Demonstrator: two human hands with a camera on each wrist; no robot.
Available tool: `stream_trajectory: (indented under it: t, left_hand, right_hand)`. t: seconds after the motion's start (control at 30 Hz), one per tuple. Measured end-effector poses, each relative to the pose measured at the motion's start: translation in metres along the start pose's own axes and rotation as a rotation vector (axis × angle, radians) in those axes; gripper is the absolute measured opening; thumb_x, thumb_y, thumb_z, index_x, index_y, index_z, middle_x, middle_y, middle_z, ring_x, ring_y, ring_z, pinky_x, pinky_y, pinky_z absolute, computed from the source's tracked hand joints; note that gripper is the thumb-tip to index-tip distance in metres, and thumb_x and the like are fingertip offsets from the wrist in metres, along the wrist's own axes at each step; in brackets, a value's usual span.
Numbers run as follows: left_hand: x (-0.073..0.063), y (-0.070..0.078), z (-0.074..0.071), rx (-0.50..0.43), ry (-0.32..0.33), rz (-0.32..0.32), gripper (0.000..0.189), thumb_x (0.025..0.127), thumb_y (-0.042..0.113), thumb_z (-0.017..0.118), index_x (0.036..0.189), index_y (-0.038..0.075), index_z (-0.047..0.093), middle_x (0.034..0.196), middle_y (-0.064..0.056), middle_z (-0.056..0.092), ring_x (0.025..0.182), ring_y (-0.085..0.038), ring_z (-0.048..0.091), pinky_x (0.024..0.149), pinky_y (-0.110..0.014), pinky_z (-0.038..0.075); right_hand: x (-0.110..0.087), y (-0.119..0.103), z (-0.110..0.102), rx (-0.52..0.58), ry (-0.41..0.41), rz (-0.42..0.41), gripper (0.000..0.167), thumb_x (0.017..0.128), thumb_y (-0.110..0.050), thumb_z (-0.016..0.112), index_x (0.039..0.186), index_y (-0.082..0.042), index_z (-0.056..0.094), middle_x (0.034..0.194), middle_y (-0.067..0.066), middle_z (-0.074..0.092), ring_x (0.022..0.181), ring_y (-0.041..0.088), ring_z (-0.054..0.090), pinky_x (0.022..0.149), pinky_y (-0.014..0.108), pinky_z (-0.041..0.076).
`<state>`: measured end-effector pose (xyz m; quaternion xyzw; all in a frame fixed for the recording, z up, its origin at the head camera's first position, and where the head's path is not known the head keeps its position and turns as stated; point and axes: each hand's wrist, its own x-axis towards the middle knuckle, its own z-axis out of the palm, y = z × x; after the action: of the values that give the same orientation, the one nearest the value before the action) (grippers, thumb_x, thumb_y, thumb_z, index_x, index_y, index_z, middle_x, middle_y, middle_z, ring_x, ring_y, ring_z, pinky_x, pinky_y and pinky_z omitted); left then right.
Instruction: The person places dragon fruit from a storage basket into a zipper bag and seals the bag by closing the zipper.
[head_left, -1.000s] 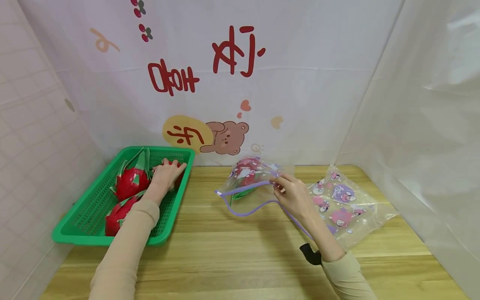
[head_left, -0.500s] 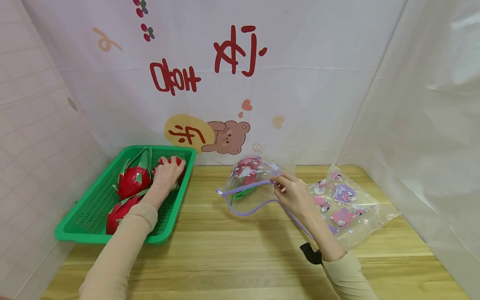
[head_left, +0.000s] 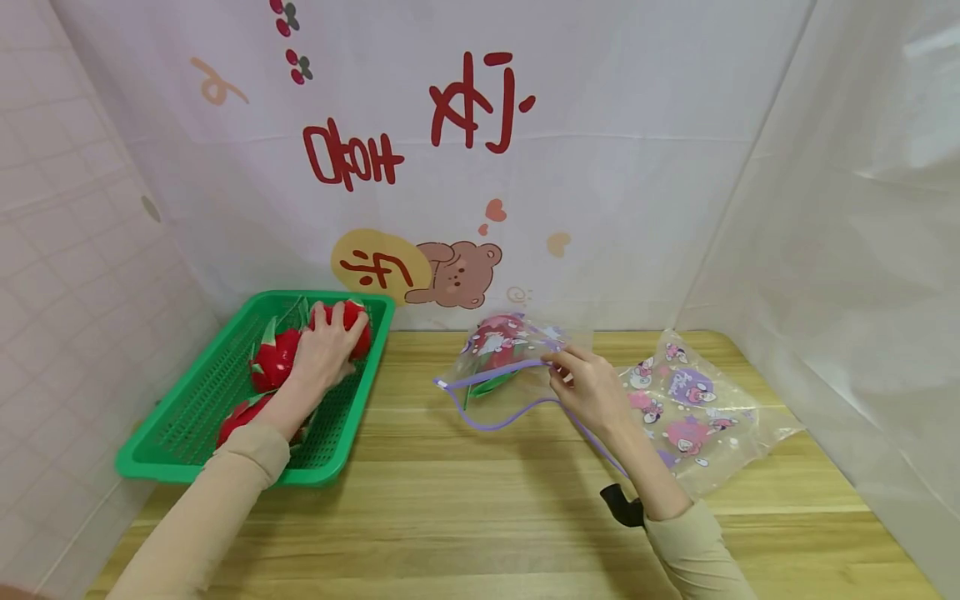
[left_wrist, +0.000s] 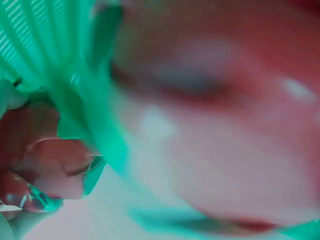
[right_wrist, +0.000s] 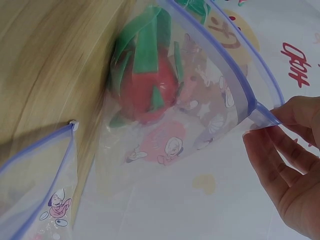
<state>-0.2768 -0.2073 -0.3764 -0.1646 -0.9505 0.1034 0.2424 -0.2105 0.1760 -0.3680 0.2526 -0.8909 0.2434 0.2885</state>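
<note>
While left hand (head_left: 327, 346) grips, right hand (head_left: 592, 392) pinches

As I monitor, the left hand closes round a dragon fruit (head_left: 362, 343) in the basket (head_left: 165, 474), frame left; the right hand's fingertips nip the purple-rimmed bag (head_left: 495, 373), centre.

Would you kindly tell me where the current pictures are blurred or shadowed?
Left wrist: the nearest red fruit is heavily blurred; right wrist: the bag and the fruit inside look fairly clear; head: a soft shadow falls on the table beside the right forearm.
</note>
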Motion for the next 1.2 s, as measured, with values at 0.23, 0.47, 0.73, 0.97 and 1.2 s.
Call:
stream_trajectory:
  t: [0.23, 0.47, 0.73, 0.97, 1.2]
  left_hand:
    - [-0.001, -0.008, -0.012, 0.083, 0.092, 0.075, 0.092, 0.055, 0.028, 0.091, 0.133, 0.007, 0.046, 0.128, -0.028, 0.046, 0.118, -0.05, 0.044, 0.07, -0.055, 0.056]
    - [-0.005, -0.013, -0.024, 0.087, 0.304, 0.224, 0.08, 0.056, 0.019, 0.09, 0.125, 0.006, 0.051, 0.125, -0.025, 0.049, 0.117, -0.048, 0.046, 0.076, -0.056, 0.056]
    - [-0.008, -0.01, -0.038, 0.195, 0.513, 0.437, 0.074, 0.057, 0.017, 0.088, 0.121, 0.009, 0.052, 0.127, -0.025, 0.053, 0.112, -0.049, 0.051, 0.075, -0.053, 0.057]
    - [-0.016, 0.003, -0.05, 0.12, 0.581, 0.47, 0.083, 0.053, 0.02, 0.09, 0.127, 0.01, 0.052, 0.126, -0.024, 0.055, 0.113, -0.049, 0.052, 0.077, -0.054, 0.056]
    - [-0.023, 0.02, -0.064, 0.063, 0.653, 0.444, 0.082, 0.057, 0.014, 0.089, 0.13, 0.005, 0.053, 0.125, -0.023, 0.057, 0.113, -0.048, 0.054, 0.078, -0.053, 0.056]
  right_hand:
    - [0.0, 0.001, 0.0, -0.01, -0.002, 0.0, 0.02, 0.079, 0.004, 0.065, 0.097, -0.003, 0.072, 0.086, 0.008, 0.07, 0.069, 0.016, 0.067, 0.057, 0.024, 0.056]
    - [0.0, -0.001, 0.0, -0.002, -0.018, 0.016, 0.019, 0.08, 0.003, 0.065, 0.096, -0.003, 0.072, 0.086, 0.008, 0.07, 0.069, 0.017, 0.067, 0.058, 0.024, 0.055]
    - [0.003, -0.002, -0.001, -0.004, -0.022, 0.026, 0.019, 0.079, 0.002, 0.065, 0.097, -0.002, 0.072, 0.085, 0.009, 0.07, 0.069, 0.017, 0.067, 0.058, 0.024, 0.056]
    - [0.002, 0.0, -0.001, 0.02, -0.021, 0.026, 0.019, 0.079, 0.004, 0.065, 0.097, -0.001, 0.072, 0.085, 0.01, 0.07, 0.069, 0.018, 0.067, 0.058, 0.025, 0.057]
    - [0.002, 0.001, -0.001, 0.04, -0.015, 0.032, 0.021, 0.078, 0.006, 0.064, 0.097, 0.0, 0.071, 0.085, 0.01, 0.069, 0.069, 0.018, 0.067, 0.059, 0.027, 0.057]
